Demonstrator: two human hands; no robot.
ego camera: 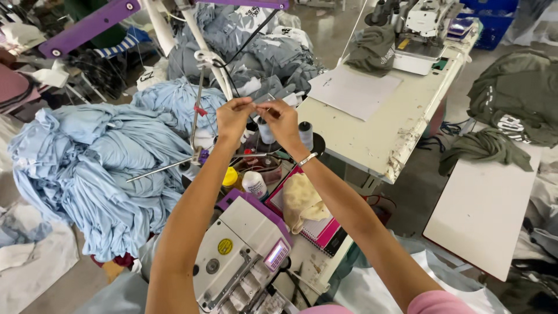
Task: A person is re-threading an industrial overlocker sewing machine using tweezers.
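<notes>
Two bare hands meet above the middle of a cluttered sewing workstation, arms stretched forward from the bottom of the view. The left hand [233, 115] and the right hand [280, 118] are raised side by side, fingertips almost touching, each with thumb and forefinger pinched shut on a fine pale sewing thread [256, 104] stretched between them; the thread is very thin and hard to make out. A thin silver bracelet [307, 158] circles the right wrist. Just below and beyond the hands stand grey thread spools [306, 134] on a stand, with a tall white metal thread guide pole [210, 61] rising beside the left hand. Beneath the arms sits a white and purple sewing machine head with a small lit screen [247, 247]. Near it are a small white plastic bottle [254, 184], a yellow cap [231, 176], and a cream cloth [301, 201] lying on a pink spiral notebook [323, 232]. A large heap of light blue fabric [102, 168] fills the left side. To the right stretches a worn cream work table [378, 134] with a sheet of white paper [353, 91] on it and a second white sewing machine [426, 32] at its far end. Dark green garments [511, 99] lie on the far right.
</notes>
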